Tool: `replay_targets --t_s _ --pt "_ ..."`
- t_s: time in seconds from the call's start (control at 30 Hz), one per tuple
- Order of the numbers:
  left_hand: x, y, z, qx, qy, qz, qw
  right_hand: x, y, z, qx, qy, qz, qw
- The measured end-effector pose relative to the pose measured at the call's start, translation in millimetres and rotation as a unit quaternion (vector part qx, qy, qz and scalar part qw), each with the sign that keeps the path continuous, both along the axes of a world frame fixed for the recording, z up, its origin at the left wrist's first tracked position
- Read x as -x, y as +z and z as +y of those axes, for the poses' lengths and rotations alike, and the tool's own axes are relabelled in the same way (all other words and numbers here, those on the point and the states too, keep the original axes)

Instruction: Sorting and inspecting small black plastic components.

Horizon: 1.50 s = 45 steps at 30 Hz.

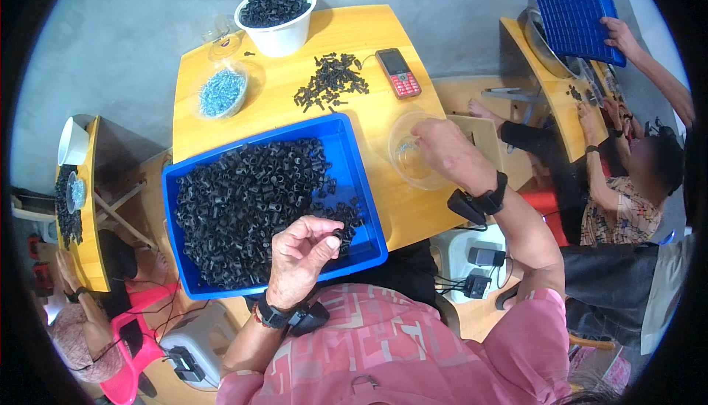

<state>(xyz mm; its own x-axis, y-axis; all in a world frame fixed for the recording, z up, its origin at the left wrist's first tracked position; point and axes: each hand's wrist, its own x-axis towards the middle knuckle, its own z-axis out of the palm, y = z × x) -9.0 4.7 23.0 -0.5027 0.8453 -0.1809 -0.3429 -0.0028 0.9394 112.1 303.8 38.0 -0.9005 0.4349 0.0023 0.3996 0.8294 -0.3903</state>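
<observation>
My left hand is over the near right part of a blue tray, thumb and forefinger closed on a small black plastic part. Similar black plastic parts are heaped across most of that tray. To the right, the fingers of my right hand are drawn together and reach into a clear plastic bowl. A few small pale pieces show at the bowl's bottom. Whatever lies between those fingertips is hidden.
Farther back on the yellow table are a white bucket of black parts, a bowl of blue pieces, a pile of black pegs and a red phone. People work at side tables; a hand holds a blue basket.
</observation>
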Motion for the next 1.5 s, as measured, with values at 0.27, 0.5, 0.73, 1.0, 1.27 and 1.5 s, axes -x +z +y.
replay_targets --t_s 0.27,0.5,0.73,1.0,1.27,1.5 --pt "2 -3 -4 -0.001 0.007 -0.020 1.000 7 -19 8 -0.021 0.034 -0.044 0.998" --pt "2 -4 -5 -0.004 0.015 -0.022 1.000 9 -14 3 -0.017 0.013 -0.023 1.000" --pt "3 -4 -5 -0.010 0.027 -0.052 0.998 -4 14 -11 0.389 -0.081 0.110 0.911" --pt "3 -9 -4 -0.026 0.041 -0.052 0.997 10 15 -59 0.577 -0.046 0.297 0.760" --pt "1 -10 -4 -0.030 0.044 -0.040 0.998 16 13 -72 0.516 0.018 0.296 0.803" --pt "1 -9 -1 -0.031 0.046 -0.053 0.997 14 8 -86 0.566 -0.003 0.250 0.786"
